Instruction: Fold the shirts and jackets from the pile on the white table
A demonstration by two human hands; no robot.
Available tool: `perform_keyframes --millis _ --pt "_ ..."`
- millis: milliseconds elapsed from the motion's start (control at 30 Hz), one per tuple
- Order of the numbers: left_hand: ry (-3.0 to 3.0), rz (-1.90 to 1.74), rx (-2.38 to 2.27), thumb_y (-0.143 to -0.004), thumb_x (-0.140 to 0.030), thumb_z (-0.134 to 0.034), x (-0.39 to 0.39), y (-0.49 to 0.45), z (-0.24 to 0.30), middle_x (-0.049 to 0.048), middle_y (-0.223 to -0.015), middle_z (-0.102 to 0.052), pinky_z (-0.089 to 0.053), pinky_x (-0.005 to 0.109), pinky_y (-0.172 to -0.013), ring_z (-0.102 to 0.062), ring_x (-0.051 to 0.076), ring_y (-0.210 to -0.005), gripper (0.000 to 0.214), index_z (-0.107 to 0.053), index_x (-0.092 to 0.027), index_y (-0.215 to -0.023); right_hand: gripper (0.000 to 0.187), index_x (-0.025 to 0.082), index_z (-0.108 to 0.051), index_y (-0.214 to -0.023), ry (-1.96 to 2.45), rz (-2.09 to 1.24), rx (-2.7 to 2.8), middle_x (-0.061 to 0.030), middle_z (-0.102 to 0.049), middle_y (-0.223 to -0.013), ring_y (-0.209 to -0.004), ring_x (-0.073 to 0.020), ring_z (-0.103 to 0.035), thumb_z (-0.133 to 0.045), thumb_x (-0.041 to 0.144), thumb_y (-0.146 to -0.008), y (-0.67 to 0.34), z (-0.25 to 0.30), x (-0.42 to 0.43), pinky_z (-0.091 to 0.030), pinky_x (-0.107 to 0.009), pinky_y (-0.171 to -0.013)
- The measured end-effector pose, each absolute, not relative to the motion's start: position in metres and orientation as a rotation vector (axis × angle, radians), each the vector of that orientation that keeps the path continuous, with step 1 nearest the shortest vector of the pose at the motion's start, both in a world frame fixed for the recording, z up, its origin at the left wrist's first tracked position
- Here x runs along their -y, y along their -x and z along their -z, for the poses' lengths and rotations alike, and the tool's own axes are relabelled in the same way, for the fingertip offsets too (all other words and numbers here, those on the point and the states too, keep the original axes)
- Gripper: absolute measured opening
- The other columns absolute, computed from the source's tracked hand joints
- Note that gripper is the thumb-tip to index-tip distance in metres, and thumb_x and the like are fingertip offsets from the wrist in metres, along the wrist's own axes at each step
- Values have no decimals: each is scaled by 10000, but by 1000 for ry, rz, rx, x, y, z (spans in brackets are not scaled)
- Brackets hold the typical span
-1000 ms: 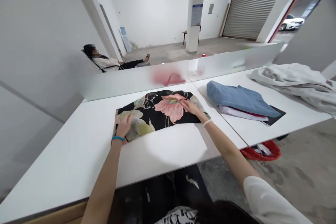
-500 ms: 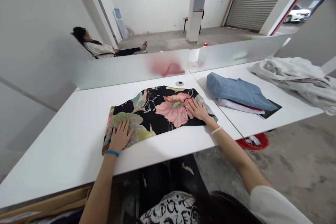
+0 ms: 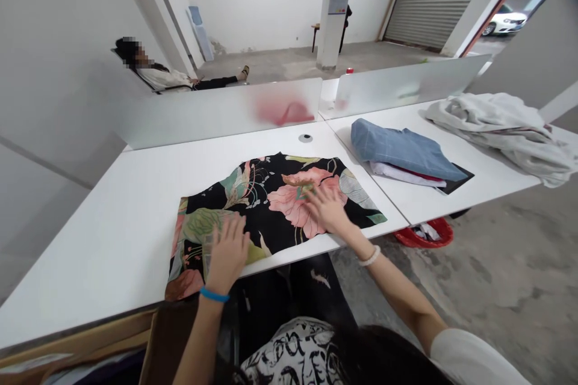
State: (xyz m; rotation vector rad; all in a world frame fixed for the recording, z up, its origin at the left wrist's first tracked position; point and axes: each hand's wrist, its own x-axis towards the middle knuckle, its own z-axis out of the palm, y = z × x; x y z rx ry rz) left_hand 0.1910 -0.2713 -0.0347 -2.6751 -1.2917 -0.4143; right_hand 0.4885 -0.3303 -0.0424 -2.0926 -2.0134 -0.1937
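A black garment (image 3: pixel 264 222) with large pink, green and cream flower prints lies spread out on the white table (image 3: pixel 90 234). Its lower left corner reaches the table's front edge. My left hand (image 3: pixel 229 246), with a blue band at the wrist, is over the garment's left part, fingers stretched out. Over the big pink flower is my right hand (image 3: pixel 329 209), a pale bracelet at its wrist, fingers spread. Neither hand grips the cloth; whether the palms touch it or hover just above I cannot tell.
To the right lie folded blue clothes (image 3: pixel 401 147) on a black sheet, with a heap of white cloth (image 3: pixel 501 129) beyond. A frosted divider (image 3: pixel 217 111) runs along the back. Below are a red basket (image 3: pixel 424 237) and a cardboard box (image 3: pixel 112 337). A person (image 3: pixel 158 75) sits beyond the divider.
The garment has shifted toward me, its lower left corner now at the front edge. My left hand has moved right and nearer; my right hand has moved left onto the pink flower.
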Motion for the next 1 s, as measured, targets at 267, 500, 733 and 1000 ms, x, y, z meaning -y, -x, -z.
perform_keyframes --millis 267,500,733,1000 --pt "2797 323 1147 -938 -348 -297 300 -196 60 111 -1472 -351 -270 538 -1081 -284 289 -1376 517 -384 -150 -1408 514 253 -327 -1445 1781 154 2321 -57 -307 -1504 -1403 -287 -199 -342 428 -962 -442 66 348 -155 -570 -1111" --pt "2577 439 1521 -924 -303 -255 319 -88 68 129 -1447 -397 -203 655 -1054 -172 339 -1405 494 -487 -211 -1350 488 217 -329 -1447 2403 180 1905 -103 -283 -1509 -1385 -347 -227 -274 320 -974 -556 71 402 -205 -646 -1044" --pt "2592 593 1490 -933 -372 -265 269 -186 28 161 -1467 -357 -169 574 -1107 -195 325 -1402 544 -419 -102 -1380 515 202 -312 -1455 2067 237 2129 -103 -301 -1505 -1375 -349 -240 -284 375 -972 -489 20 327 -225 -610 -1057" --pt "2831 337 1354 -923 -235 -203 130 -305 35 161 -1473 -347 -120 441 -1151 -251 241 -1390 541 -380 -16 -1384 486 65 -343 -1413 1794 193 2406 -150 -277 -1506 -1384 -293 -207 -283 246 -966 -432 20 182 -122 -545 -1099"
